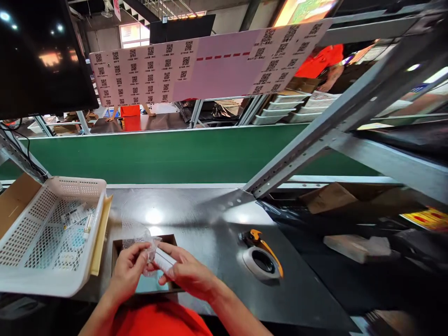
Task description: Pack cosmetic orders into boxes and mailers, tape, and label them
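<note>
Above an open cardboard box (pixel 117 252) my two hands work close together. My left hand (pixel 128 270) pinches a piece of clear bubble wrap (pixel 135 232), which spreads over the box's back edge. In my right hand (pixel 192 275) is a small white box (pixel 164 261) with printed lines on it, gripped between thumb and fingers. One end of the white box touches the bubble wrap. Something pale blue lies inside the cardboard box, mostly hidden by my hands.
A white plastic basket (pixel 79 183) with small packets stands left, a yellow padded envelope (pixel 101 238) against its side. An orange tape dispenser (pixel 268 252) lies right on the metal table (pixel 210 224). Beyond runs a green conveyor belt (pixel 168 158). A QR-code board (pixel 224 70) hangs above.
</note>
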